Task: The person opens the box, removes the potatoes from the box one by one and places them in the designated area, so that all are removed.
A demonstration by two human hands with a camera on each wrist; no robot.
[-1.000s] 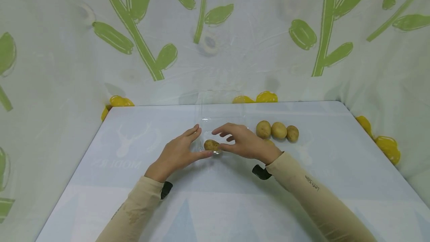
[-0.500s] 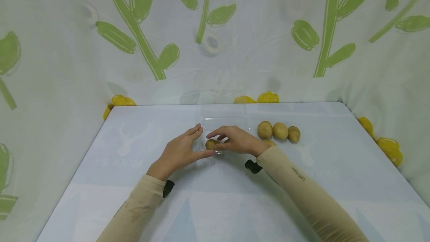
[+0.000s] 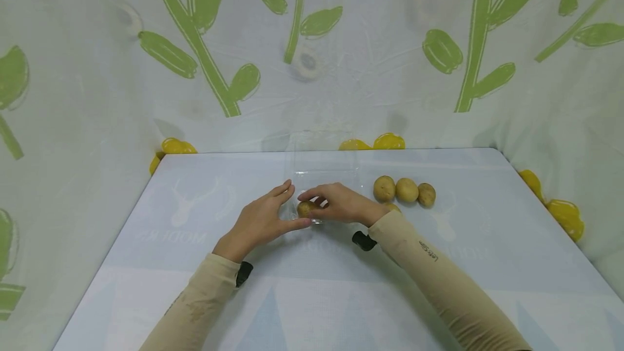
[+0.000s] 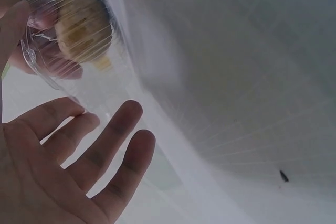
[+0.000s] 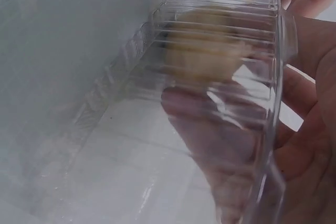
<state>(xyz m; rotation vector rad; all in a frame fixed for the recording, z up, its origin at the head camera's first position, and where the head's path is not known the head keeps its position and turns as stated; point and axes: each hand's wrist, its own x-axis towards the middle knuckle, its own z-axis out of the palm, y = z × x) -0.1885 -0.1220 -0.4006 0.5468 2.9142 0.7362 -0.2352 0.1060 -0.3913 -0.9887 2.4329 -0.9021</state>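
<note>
A clear plastic container (image 3: 326,171) stands on the table with its lid raised at the back. Inside its front left corner lies a potato (image 3: 304,209), seen through the ribbed wall in both wrist views. My right hand (image 3: 339,203) reaches over the rim (image 5: 276,77) and pinches this potato (image 5: 202,51) between thumb and fingers. Spread around the container's left front corner, my left hand (image 3: 260,225) has its thumb at the front edge. Its fingers (image 4: 122,124) stretch out fairly straight beside the wall and grip nothing.
Several more potatoes (image 3: 407,190) lie in a group right of the container; one is partly hidden by my right wrist. The white table (image 3: 312,297) meets a curtain (image 3: 361,85) with printed plants at the back.
My right hand has moved left and its fingers have closed on the potato in the container. The left hand has stayed nearly still. The view has shifted slightly.
</note>
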